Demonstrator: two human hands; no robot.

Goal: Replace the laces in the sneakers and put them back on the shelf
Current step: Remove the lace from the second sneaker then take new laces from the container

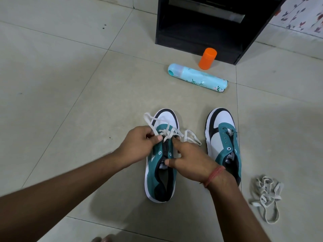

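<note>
Both my hands are down on the left sneaker point(161, 165), which sits flat on the tiled floor point(70, 84) with its white-and-black toe pointing away from me toward the black shelf unit point(215, 27). My left hand point(138, 145) curls at the sneaker's left eyelet flap, thumb and fingers pinched on the white lace point(167, 131) just where it crosses the upper eyelets. My right hand point(190, 161) grips the right flap and tongue area, its fingers curled over the teal edge, with the fingertips up by the lace; whether they actually nip the lace there I cannot tell. A red thread band point(214, 175) circles my right wrist. The lace is threaded only near the toe end of this sneaker; its loose ends loop out on both sides, one toward the toe on the left, the other lying on the floor to the right. Just to the right of this sneaker stands the right sneaker point(223, 142), parallel to it and not touching, its eyelets bare. Further right and nearer to me, a tangled spare lace point(265, 194) lies in a heap on the floor. Beyond the left sneaker's toe, well apart from it, a light blue spray can point(197, 77) lies on its side, and an orange cap point(207, 58) stands upright just behind the can, close to the foot of the shelf unit.
</note>
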